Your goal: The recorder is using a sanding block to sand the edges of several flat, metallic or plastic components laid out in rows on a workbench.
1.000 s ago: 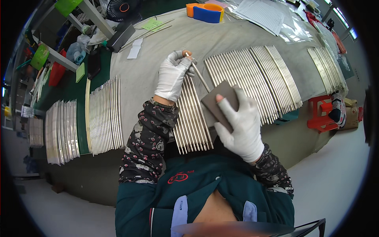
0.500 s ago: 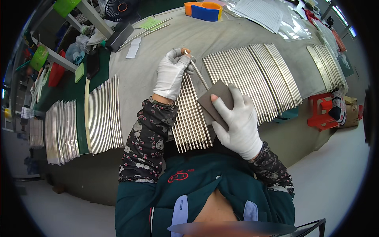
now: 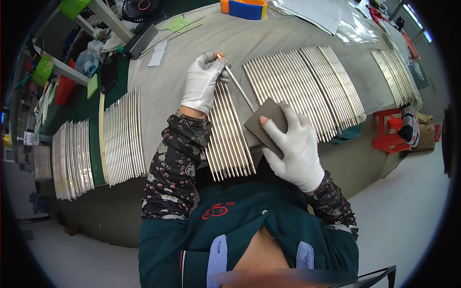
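My left hand (image 3: pixel 204 81), in a white glove with bare fingertips showing, pinches the far end of a thin metal rod (image 3: pixel 238 86). The rod slants down to the right, and its near end goes out of sight at a grey-brown sanding pad (image 3: pixel 267 124). My gloved right hand (image 3: pixel 298 149) grips that flat pad, thumb and fingers spread over it. Below and between my hands lies a row of shiny metal rods (image 3: pixel 228 137), side by side. A wider row of rods (image 3: pixel 293 91) lies just beyond my right hand.
More rods (image 3: pixel 125 139) lie at the left, beside bundles wrapped in clear plastic (image 3: pixel 73 161). Another stack (image 3: pixel 394 79) is at the far right. Paper sheets (image 3: pixel 312 13), a blue and orange tape dispenser (image 3: pixel 246 8) and a black fan (image 3: pixel 141 8) stand behind. A red stool (image 3: pixel 388 132) is at right.
The view has shifted slightly. Both hands keep their holds on the rod and the pad, and the pad sits a little nearer the rod's lower end.
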Available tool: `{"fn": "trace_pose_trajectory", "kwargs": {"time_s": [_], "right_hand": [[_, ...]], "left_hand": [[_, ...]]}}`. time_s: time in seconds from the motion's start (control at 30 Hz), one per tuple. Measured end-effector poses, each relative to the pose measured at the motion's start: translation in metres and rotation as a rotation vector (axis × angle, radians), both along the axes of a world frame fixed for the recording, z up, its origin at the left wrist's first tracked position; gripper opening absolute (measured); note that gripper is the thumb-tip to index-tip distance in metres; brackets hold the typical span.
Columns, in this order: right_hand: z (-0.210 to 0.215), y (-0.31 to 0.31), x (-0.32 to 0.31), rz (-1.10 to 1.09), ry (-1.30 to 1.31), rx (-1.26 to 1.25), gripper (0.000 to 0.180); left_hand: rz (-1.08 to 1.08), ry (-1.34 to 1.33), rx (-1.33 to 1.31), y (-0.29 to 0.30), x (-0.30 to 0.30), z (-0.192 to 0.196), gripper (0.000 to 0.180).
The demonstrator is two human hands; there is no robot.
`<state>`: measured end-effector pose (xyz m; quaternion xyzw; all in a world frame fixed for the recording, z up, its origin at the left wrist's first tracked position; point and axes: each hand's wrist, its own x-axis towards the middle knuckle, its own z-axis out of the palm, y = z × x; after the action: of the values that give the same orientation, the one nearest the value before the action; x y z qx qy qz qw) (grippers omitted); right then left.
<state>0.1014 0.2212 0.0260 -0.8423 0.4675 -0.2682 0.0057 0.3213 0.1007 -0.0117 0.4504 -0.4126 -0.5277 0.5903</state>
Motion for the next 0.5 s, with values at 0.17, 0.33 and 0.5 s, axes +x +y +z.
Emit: {"fn": "trace_pose_trajectory", "kwargs": {"time_s": [0.17, 0.33, 0.5], "right_hand": [[-0.003, -0.011, -0.03, -0.237, 0.041, -0.11, 0.054], [-0.009, 0.002, -0.04, -0.155, -0.068, -0.099, 0.058], [-0.01, 0.007, -0.054, -0.143, -0.09, -0.089, 0.063]], "left_hand": [[-0.023, -0.124, 0.07, -0.002, 0.007, 0.006, 0.021], [0.067, -0.854, 0.04, -0.025, 0.015, -0.013, 0.036], [-0.099, -1.445, -0.472, 0.041, -0.003, 0.038, 0.061]]}}
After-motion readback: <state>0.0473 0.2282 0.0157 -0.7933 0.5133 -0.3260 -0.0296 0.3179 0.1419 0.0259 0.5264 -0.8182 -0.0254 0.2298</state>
